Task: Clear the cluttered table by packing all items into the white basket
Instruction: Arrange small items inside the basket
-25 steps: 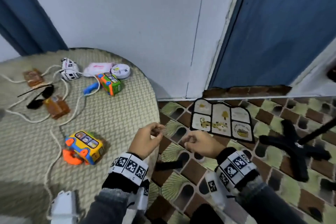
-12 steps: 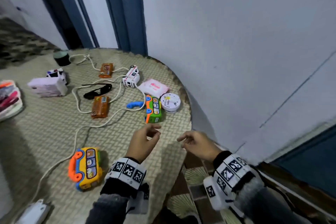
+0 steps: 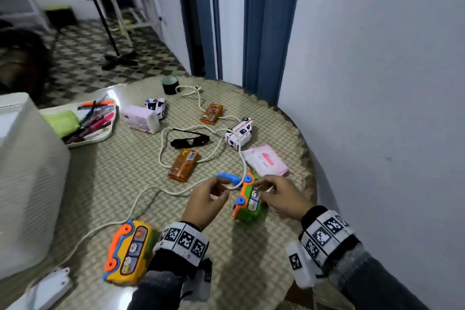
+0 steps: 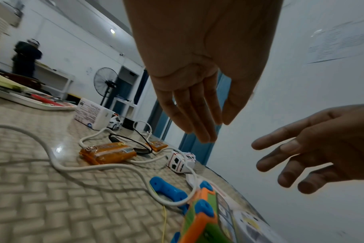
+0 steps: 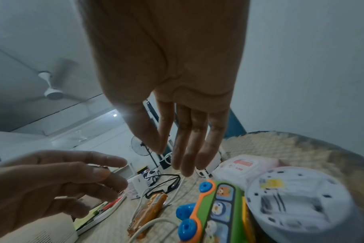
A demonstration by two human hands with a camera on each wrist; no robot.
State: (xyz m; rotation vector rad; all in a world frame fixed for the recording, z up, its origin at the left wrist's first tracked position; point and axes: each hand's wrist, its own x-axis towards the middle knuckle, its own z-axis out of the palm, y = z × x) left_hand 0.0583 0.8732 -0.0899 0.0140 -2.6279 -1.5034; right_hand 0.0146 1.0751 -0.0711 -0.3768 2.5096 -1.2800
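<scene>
The round table (image 3: 105, 184) carries the clutter, with the white basket (image 3: 30, 184) standing on its left part. One white cord (image 3: 148, 194) snakes among two toy phones — a yellow one (image 3: 130, 251) and a green one (image 3: 249, 201) — two orange packets (image 3: 183, 163), two toy cars (image 3: 239, 133), one pair of sunglasses (image 3: 190, 142). Left hand (image 3: 205, 199) and right hand (image 3: 281, 196) hover over the green phone, fingers loose, holding nothing.

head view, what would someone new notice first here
Probably the two hands, left hand and right hand, hovering open and empty on either side of the green toy phone near the table's right edge. Next, the long white cord snaking between the scattered items, and the yellow toy phone at the near edge, beside the white basket on the left.
</scene>
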